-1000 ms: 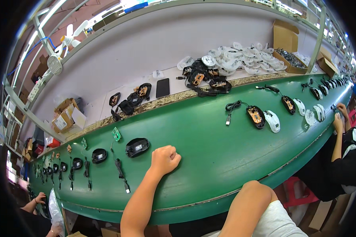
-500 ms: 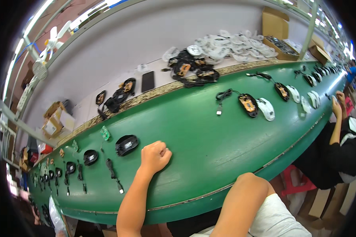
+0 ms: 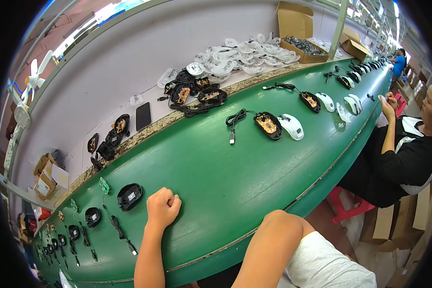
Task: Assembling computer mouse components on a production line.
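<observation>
My left hand (image 3: 163, 207) rests on the green belt (image 3: 201, 192) as a closed fist, and nothing shows in it. Just left of it lies a black mouse shell (image 3: 129, 197), hollow side up, with a white label inside. A black cable with a USB plug (image 3: 123, 234) lies near my left wrist, and a small green circuit board (image 3: 103, 185) sits beyond it. My right arm (image 3: 278, 235) is bent, its elbow by the belt's near edge. The right hand is out of the picture. Farther right is an open mouse base (image 3: 268, 126) with an orange board, beside a white mouse cover (image 3: 291, 126).
White mouse covers (image 3: 240, 56) and black mouse parts (image 3: 192, 91) are heaped on the back ledge. A dark phone (image 3: 143, 116) and a carton of small parts (image 3: 305, 45) stand there too. On the right a co-worker (image 3: 403, 144) sits with both hands raised over the belt's edge.
The view has swung right, so the belt and its contents appear farther left. More of the co-worker now shows. My fist stays beside the black shell, and my right arm stays bent.
</observation>
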The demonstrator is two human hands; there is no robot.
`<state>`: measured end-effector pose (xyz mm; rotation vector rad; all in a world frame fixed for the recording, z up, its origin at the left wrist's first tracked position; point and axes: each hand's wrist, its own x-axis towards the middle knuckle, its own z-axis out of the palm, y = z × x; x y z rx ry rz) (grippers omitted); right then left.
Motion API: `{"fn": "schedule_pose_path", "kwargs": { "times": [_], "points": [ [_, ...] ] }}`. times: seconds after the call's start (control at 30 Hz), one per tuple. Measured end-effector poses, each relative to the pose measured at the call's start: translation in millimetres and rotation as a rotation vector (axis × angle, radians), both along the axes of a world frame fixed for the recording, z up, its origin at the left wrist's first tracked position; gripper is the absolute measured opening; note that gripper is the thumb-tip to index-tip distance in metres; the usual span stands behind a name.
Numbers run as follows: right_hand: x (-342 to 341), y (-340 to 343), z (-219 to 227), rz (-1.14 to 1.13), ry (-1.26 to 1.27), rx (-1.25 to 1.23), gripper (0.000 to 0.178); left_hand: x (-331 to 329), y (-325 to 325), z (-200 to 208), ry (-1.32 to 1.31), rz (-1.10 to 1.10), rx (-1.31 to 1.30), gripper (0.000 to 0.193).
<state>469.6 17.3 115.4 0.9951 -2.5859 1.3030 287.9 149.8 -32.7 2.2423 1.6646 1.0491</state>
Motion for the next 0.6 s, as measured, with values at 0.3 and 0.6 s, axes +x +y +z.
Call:
{"fn": "schedule_pose_path", "kwargs": {
  "times": [0.3,0.6],
  "points": [
    [-4,-5,-18,-0.075,0.299,-0.063,0.020,15,2,5,-0.019,-0.023,-0.010,0.031],
    [3,-5,0,-0.027,0.104,0.232,0.019,21,5,3,-0.011,-0.024,-0.021,0.031]
  ]
}}
